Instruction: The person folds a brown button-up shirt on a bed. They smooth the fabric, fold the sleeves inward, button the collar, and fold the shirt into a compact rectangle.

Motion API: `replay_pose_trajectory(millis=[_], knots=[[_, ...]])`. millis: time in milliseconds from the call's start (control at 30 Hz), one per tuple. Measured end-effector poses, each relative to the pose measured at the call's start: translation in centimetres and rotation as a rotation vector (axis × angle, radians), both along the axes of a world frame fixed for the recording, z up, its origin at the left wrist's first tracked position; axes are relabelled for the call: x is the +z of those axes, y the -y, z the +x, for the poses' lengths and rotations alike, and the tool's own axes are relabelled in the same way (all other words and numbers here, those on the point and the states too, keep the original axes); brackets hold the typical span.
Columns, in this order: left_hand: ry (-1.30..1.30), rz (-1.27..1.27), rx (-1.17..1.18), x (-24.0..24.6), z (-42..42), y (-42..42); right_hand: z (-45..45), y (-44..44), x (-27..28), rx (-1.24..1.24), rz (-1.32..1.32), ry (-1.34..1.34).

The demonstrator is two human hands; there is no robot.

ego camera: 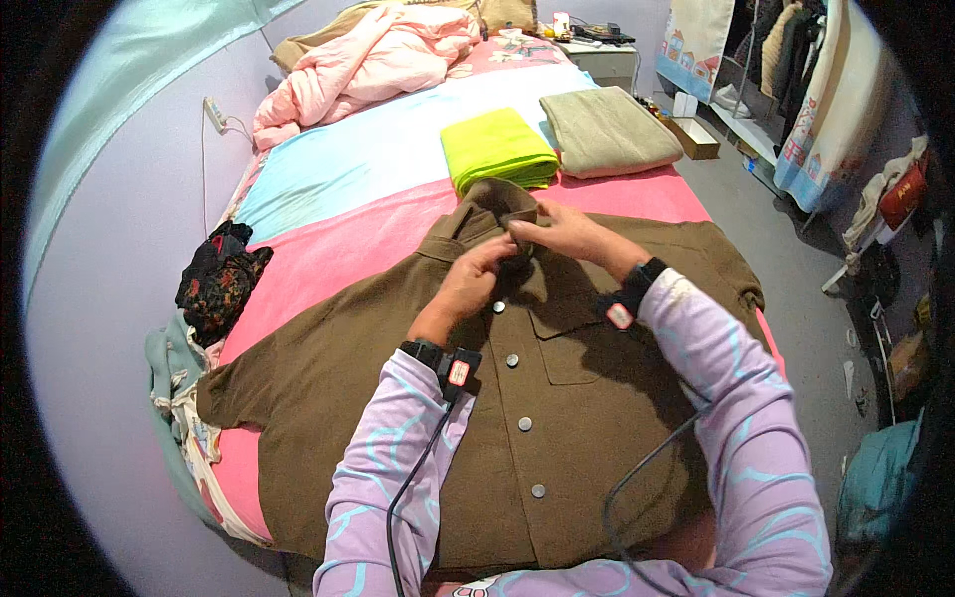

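Note:
A brown button-front jacket (388,351) lies spread face up on the bed, its sleeves out to both sides. Several silvery buttons run down its front placket, and a flap pocket (568,351) sits on the chest. At the neck, my left hand (470,276) pinches the cloth just under the standing collar (498,198). My right hand (578,233) grips the collar's edge from the other side, thumb towards my left fingertips. Whatever lies between the fingertips is hidden by the fingers. Both wrists wear black straps with small modules and cables.
Beyond the collar lie a folded lime-green cloth (496,145) and a folded beige blanket (612,134). A pink quilt (373,71) is heaped at the far end. Dark patterned clothing (222,287) rests at the left edge by the wall. A cardboard box (694,138) stands on the floor.

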State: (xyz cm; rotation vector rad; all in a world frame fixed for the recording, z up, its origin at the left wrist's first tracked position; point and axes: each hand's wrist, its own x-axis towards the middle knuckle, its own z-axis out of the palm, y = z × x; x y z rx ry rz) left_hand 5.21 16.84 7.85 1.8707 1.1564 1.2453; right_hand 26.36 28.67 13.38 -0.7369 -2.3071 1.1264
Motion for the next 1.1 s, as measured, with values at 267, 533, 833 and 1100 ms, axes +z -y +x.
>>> replay_pose_trajectory(millis=[267,533,833,1100], knots=[[-0.328,0.102,0.785,1.9,-5.3,-0.2,-7.9,1.0,-7.4,-0.549,-0.064,-0.307],[-0.278,-0.330,0.628,2.7,-9.9,-3.1,-5.8,0.2,-7.0,-0.474,-0.344,-0.554],[0.296,-0.615,0.247,1.4,-14.0,-0.9,-5.4,0.2,-5.5,-0.252,-0.734,-0.700],[-0.243,-0.668,0.438,1.0,-14.6,-1.8,-5.3,0.5,-5.0,-0.292,-0.712,-0.676]])
